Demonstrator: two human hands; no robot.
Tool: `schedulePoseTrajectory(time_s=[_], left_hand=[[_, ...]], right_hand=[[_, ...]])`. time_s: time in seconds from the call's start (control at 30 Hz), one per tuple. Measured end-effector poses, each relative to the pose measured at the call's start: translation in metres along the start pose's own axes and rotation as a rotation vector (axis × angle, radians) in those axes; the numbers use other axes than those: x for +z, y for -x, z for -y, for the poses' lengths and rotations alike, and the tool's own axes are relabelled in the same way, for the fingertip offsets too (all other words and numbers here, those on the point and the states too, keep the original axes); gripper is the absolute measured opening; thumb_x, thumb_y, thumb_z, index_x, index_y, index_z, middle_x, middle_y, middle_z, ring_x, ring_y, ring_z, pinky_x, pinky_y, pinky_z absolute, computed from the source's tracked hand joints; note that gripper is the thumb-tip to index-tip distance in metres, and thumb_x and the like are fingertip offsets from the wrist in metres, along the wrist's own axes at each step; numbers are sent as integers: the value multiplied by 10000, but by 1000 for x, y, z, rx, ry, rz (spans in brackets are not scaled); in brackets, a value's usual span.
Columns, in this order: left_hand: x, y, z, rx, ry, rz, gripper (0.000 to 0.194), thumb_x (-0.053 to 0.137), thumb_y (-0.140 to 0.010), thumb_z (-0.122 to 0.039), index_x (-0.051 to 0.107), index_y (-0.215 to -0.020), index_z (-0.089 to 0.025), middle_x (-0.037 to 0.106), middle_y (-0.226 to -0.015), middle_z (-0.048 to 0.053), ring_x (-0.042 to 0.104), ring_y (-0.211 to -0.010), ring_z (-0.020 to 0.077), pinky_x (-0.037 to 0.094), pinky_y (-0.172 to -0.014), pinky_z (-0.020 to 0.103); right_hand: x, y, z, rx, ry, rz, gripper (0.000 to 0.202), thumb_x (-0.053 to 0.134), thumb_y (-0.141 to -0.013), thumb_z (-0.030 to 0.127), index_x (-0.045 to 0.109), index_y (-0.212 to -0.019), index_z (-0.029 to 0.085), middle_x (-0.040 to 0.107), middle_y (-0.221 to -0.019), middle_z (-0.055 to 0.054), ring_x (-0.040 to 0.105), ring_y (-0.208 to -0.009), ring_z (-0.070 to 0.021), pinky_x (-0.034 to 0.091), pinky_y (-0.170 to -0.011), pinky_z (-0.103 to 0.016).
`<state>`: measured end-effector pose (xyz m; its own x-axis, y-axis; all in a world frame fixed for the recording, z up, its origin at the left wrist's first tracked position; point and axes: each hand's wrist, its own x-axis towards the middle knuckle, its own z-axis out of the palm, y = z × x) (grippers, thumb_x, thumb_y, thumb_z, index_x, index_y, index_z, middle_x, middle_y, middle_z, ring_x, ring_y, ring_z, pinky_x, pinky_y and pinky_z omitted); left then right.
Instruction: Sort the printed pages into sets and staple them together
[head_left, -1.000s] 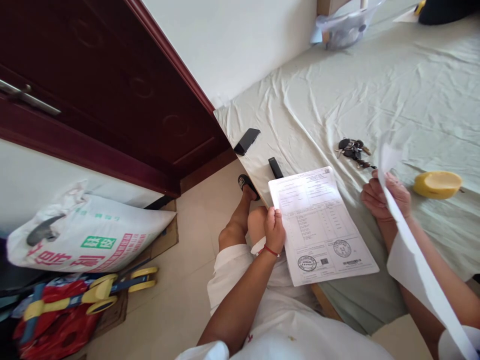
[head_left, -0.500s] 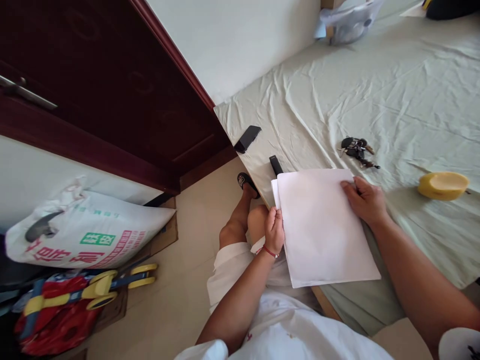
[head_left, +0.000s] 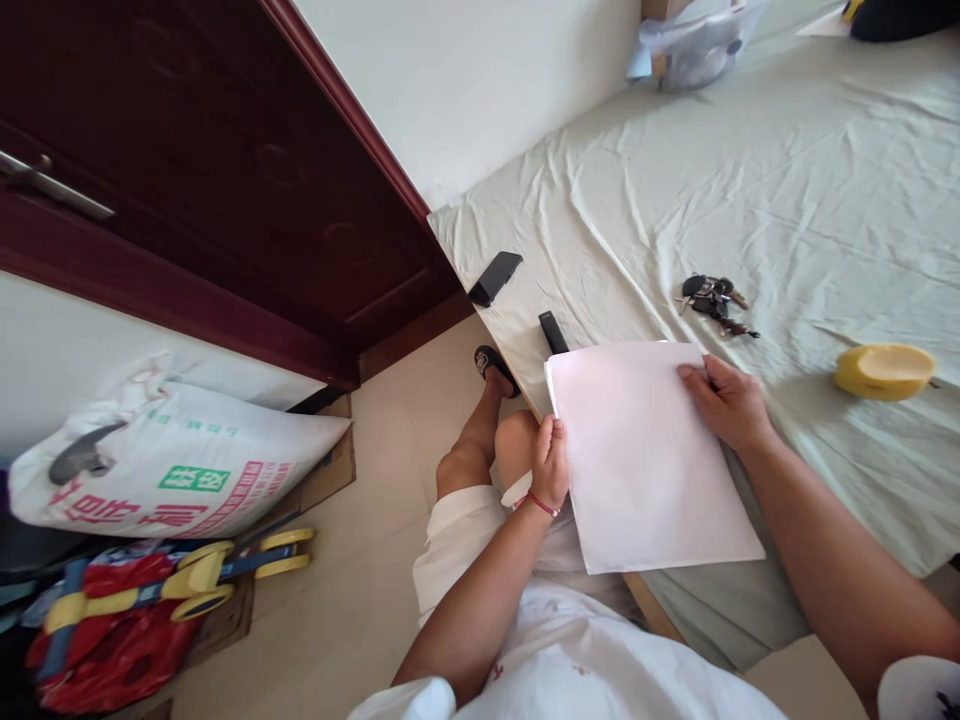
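A stack of white paper sheets (head_left: 652,460) lies between my hands above the front edge of the cloth-covered surface. My left hand (head_left: 550,462) grips its left edge, fingertips curled at the side. On the upper right edge my right hand (head_left: 731,403) is closed, thumb on top of the sheets and fingers beneath or behind. The sheets' left edges sit nearly flush. Just beyond the paper's top left corner lies a small black object (head_left: 553,332). A bunch of keys (head_left: 714,302) rests past the right hand.
The pale green cloth (head_left: 615,220) is wrinkled. On it are a black folded case (head_left: 495,278), a yellow oval object (head_left: 885,371) at right and a clear plastic bag (head_left: 697,50) at the back. A printed white sack (head_left: 180,460) and a yellow-blue ride-on toy (head_left: 202,582) stand left.
The front sheets have shifted left at the top, so the sheets that stuck out at the left edge are now nearly lined up. Both hands still hold the stack.
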<state>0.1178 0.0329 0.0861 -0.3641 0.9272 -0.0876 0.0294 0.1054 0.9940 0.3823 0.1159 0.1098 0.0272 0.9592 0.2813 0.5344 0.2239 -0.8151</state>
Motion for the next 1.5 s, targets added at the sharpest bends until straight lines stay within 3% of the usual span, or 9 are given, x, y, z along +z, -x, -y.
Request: schedulePoseTrajectory(time_s=[0.4, 0.5, 0.63, 0.8, 0.9, 1.0, 1.2, 1.37, 1.5], left_hand=[[2, 3, -3, 106, -160, 96, 520, 492, -1001, -706, 558, -825, -220, 534, -718, -5, 490, -712, 169, 414, -699, 300], [3, 5, -3, 128, -237, 74, 510, 465, -1015, -692, 500, -799, -231, 516, -707, -13, 458, -672, 159, 376, -663, 302], [4, 7, -7, 121, -278, 76, 503, 449, -1017, -690, 479, -800, -238, 526, -696, -12, 469, -660, 163, 363, -656, 310], [1, 8, -12, 74, -267, 121, 538, 409, -1017, -725, 469, -795, -239, 486, -662, -27, 454, -639, 159, 349, -644, 311], [0, 10, -13, 71, -236, 130, 551, 416, -1012, -735, 474, -784, -237, 495, -663, -25, 460, -641, 160, 341, -644, 312], [0, 13, -12, 73, -194, 126, 555, 469, -990, -745, 476, -757, -241, 487, -638, -24, 444, -625, 165, 317, -632, 318], [-2, 18, -12, 40, -148, 154, 529, 606, -926, -734, 514, -739, -248, 493, -613, -18, 433, -607, 178, 308, -637, 328], [-5, 20, -10, 70, -214, 189, 528, 556, -953, -731, 512, -744, -248, 512, -647, -1, 458, -621, 186, 331, -655, 333], [-6, 18, -10, 51, -216, 191, 548, 500, -974, -746, 509, -760, -241, 509, -656, -6, 463, -633, 183, 348, -663, 328]], right_hand=[[2, 2, -6, 36, -9, 37, 433, 583, -972, 494, 391, -679, 239, 321, -596, 50, 316, -562, -118, 268, -531, -293], [6, 1, -13, 27, -59, -15, 222, 631, -960, 456, 598, -948, 236, 538, -729, 23, 458, -614, -138, 385, -548, -282], [6, -1, -21, -49, -12, -158, 441, 660, -935, 366, 566, -1354, 265, 672, -1193, -92, 635, -917, -220, 566, -718, -359], [-11, -6, 6, -223, 190, -241, 170, 567, -1013, 304, 695, -1120, 275, 701, -1143, -117, 660, -964, -279, 570, -901, -502], [-18, -19, 43, -358, 231, -73, 218, 539, -1046, 324, 696, -1189, 273, 732, -1128, -119, 666, -1033, -312, 535, -974, -535], [-10, -43, 72, -462, 228, 341, 470, 539, -1058, 421, 565, -1487, 230, 669, -1396, -169, 588, -1314, -355, 475, -1116, -568], [22, -100, 79, -414, 248, 893, 854, 766, -883, 562, 490, -1603, 196, 589, -1531, -194, 490, -1474, -377, 443, -1176, -539], [26, -126, 85, -297, 272, 1123, 706, 758, -862, 576, 641, -1474, 243, 751, -1284, -131, 728, -1113, -317, 555, -927, -394], [22, -129, 88, -294, 120, 1216, 333, 574, -1001, 422, 739, -1201, 213, 784, -1042, -76, 719, -881, -222, 515, -780, -315]])
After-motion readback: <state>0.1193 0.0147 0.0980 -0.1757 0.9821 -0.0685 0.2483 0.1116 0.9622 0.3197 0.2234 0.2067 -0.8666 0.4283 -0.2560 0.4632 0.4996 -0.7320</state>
